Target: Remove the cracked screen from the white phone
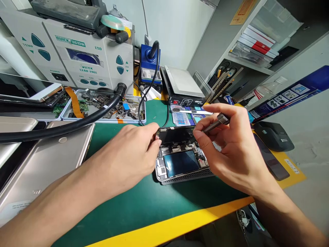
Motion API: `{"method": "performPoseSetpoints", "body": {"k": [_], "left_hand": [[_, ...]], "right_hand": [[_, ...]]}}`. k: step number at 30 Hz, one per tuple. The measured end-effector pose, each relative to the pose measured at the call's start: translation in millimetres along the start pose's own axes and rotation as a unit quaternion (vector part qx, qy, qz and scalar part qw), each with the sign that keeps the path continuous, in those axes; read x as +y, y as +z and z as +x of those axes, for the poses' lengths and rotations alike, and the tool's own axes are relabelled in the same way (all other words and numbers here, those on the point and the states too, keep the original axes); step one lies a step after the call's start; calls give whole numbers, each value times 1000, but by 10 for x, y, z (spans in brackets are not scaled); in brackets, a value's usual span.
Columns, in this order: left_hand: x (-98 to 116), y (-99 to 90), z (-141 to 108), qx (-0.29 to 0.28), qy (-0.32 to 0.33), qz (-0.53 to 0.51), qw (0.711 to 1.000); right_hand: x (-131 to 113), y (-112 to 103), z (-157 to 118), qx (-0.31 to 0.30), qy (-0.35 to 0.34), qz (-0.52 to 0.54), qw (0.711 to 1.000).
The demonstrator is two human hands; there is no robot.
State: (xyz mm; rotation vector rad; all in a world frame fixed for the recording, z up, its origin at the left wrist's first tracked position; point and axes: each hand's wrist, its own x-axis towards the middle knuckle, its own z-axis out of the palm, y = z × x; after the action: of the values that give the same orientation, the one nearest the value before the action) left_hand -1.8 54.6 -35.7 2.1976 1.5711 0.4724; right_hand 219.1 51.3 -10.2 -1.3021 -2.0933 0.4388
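An opened phone (pixel 181 164) lies on a dark perforated pad (pixel 189 177), its inner parts showing and its screen panel (pixel 174 136) raised along the far side. My left hand (pixel 136 151) pinches the left end of that panel between thumb and fingers. Over the phone's right end is my right hand (pixel 223 147), fingers curled round a slim metal screwdriver (pixel 214 125). The tool slants down toward the far right part of the phone, and my thumb and fingers hide its tip.
A hot air station (pixel 84 61) stands at the back left, its black hose (pixel 64 127) crossing above a tray of circuit boards (pixel 108 118). Silver device shells (pixel 61 147) lie left. A soldering stand (pixel 150 63), flat device (pixel 183 82) and white brush (pixel 195 112) sit behind the phone.
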Motion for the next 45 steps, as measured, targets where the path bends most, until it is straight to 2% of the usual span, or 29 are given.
{"method": "performPoseSetpoints", "body": {"k": [11, 17, 23, 30, 42, 45], "left_hand": [[10, 5, 10, 5, -2, -4, 1000], [-14, 4, -14, 0, 1, -19, 1000], [-12, 6, 9, -4, -1, -31, 999], [-4, 0, 5, -4, -3, -41, 999], [15, -22, 11, -18, -13, -32, 999], [20, -19, 26, -17, -10, -35, 999]], "right_hand": [[8, 26, 11, 14, -19, 14, 1000], [13, -22, 9, 14, -17, -85, 996], [-62, -142, 48, -11, -34, -209, 977], [-103, -207, 64, -59, -43, -204, 976], [-139, -166, 96, -64, -58, -232, 969], [-159, -172, 121, -86, -59, -211, 972]]}}
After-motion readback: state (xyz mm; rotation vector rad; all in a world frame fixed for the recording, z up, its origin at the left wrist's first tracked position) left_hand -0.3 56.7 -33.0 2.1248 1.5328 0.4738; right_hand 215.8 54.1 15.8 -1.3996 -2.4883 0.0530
